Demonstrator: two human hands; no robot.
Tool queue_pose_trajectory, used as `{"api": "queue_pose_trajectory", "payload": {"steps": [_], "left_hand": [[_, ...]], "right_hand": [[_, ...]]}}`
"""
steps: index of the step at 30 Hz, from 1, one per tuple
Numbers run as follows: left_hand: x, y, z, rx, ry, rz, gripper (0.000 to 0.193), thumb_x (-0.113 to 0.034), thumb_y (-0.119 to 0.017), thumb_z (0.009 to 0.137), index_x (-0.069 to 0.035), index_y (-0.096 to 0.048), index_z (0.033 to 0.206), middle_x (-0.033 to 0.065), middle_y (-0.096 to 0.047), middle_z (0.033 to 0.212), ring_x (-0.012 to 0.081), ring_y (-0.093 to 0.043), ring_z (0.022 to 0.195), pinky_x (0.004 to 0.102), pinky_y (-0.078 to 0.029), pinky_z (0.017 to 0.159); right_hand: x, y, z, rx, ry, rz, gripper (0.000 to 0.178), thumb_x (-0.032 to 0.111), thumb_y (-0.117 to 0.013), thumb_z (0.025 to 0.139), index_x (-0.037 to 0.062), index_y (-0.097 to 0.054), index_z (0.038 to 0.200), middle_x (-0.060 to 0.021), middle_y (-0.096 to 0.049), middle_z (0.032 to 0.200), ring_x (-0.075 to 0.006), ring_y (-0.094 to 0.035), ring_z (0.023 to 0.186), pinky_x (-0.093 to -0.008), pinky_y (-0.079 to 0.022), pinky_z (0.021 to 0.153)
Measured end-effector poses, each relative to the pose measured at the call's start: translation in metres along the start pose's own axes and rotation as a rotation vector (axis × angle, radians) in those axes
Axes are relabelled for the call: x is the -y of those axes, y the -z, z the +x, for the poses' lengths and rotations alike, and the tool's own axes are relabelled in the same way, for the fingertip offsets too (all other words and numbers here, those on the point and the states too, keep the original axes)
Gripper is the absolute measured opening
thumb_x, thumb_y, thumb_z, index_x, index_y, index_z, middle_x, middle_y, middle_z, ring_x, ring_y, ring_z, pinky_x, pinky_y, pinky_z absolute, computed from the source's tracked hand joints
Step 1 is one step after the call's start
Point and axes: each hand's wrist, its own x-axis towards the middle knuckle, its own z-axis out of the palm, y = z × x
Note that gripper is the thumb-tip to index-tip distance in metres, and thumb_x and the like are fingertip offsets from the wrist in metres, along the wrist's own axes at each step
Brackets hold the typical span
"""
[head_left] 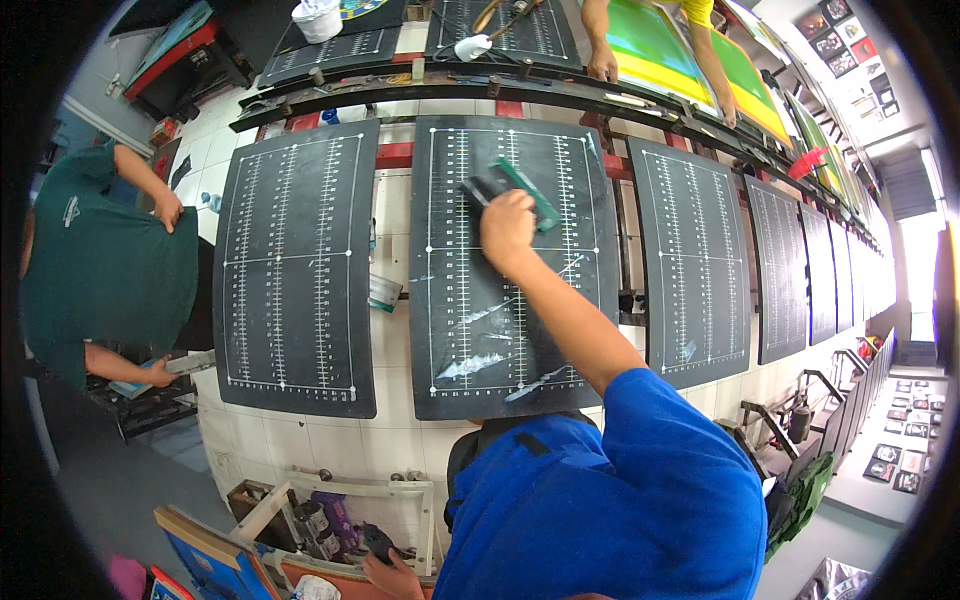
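Note:
My right arm, in a blue sleeve, reaches over a dark board (505, 330) marked with white ruled scales. At the end of it my right hand (510, 228) grips a green scraper (541, 203), slightly blurred, against the board's upper half. A dark part of the tool sticks out beyond my fingers. Whitish smears (472, 366) mark the lower part of the board. Low at the left of my body, my left hand (396, 577) closes on a small black object (378, 543) whose kind I cannot make out, above a pale-framed cart (425, 520) with bottles.
Similar boards stand on both sides, one to the left (300, 330) and one to the right (700, 300). A person in a dark green shirt (110, 260) stands at left, holding a long tool. Beyond the dark rail (400, 95), another person's hands touch green-and-yellow screens (655, 50).

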Motion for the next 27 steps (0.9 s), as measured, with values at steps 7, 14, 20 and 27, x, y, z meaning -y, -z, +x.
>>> {"api": "queue_pose_trajectory", "payload": {"steps": [7,14,20,27], "left_hand": [[0.025,-0.028,0.007,-0.047,-0.092,0.032,0.065,-0.04,-0.058,0.103,0.008,-0.047,0.144,0.0314,-0.049,0.146,0.0488,-0.045,0.137,0.0587,-0.037,0.112],[-0.001,0.005,0.011,0.119,-0.028,0.034,0.066,-0.042,-0.058,0.103,0.008,-0.047,0.144,0.0315,-0.05,0.146,0.0488,-0.046,0.136,0.0585,-0.038,0.112],[-0.017,0.017,0.015,0.204,-0.001,0.059,0.067,-0.043,-0.058,0.103,0.009,-0.047,0.144,0.0315,-0.05,0.145,0.0488,-0.047,0.135,0.0582,-0.038,0.112],[-0.029,0.044,0.014,0.322,0.029,0.091,0.068,-0.044,-0.057,0.103,0.009,-0.048,0.144,0.0315,-0.051,0.144,0.0487,-0.047,0.135,0.0579,-0.038,0.112]], "right_hand": [[-0.05,0.006,0.101,-0.045,-0.01,0.009,0.028,0.02,-0.058,0.096,0.0013,-0.074,0.108,-0.0155,-0.069,0.111,-0.0305,-0.066,0.104,-0.0364,-0.058,0.082],[-0.121,0.022,0.076,-0.005,0.201,0.27,0.028,0.009,-0.06,0.089,0.0093,-0.072,0.115,-0.0105,-0.072,0.114,-0.0317,-0.069,0.11,-0.045,-0.059,0.087],[-0.102,0.016,0.084,-0.206,0.679,0.381,0.047,-0.001,-0.069,0.076,0.0125,-0.072,0.121,-0.0052,-0.073,0.121,-0.0261,-0.067,0.115,-0.0391,-0.053,0.101],[-0.209,0.004,0.168,-0.081,0.375,0.182,0.043,0.004,-0.064,0.083,0.0186,-0.072,0.123,-0.0076,-0.072,0.123,-0.0283,-0.069,0.112,-0.0427,-0.057,0.094]]}}
